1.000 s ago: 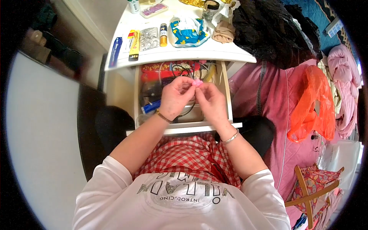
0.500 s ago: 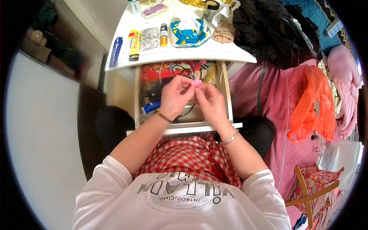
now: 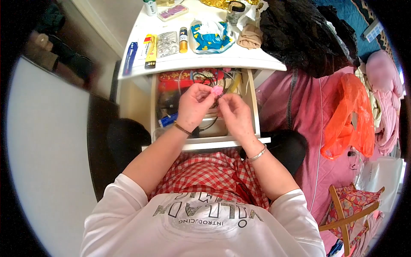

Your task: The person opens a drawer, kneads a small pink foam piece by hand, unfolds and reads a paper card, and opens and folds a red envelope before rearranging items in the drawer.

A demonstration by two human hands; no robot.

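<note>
A small pink object (image 3: 217, 90), too small to name, is pinched between the thumb and fingertips of my left hand (image 3: 195, 106). Close to its right side, my right hand (image 3: 236, 115) has its thumb and fingers pressed together; what they hold, if anything, is too small to make out. Both hands are above an open drawer (image 3: 255, 103). Inside it lie a red packet (image 3: 188, 76) with yellow print, dark cables (image 3: 205, 78) and a blue box (image 3: 168, 120), partly covered by my left hand.
On the white tabletop (image 3: 171, 66) stand a blue wipes pack (image 3: 210, 37), a glue stick (image 3: 183, 40), a yellow box (image 3: 150, 50) and a lidded jar (image 3: 235, 13). A black plastic bag (image 3: 299, 34) and an orange bag (image 3: 349, 118) lie to the right, near a folding stool (image 3: 351, 210).
My right fingertips have come away from the pink object and moved slightly down. My left hand has shifted a little left, still pinching it.
</note>
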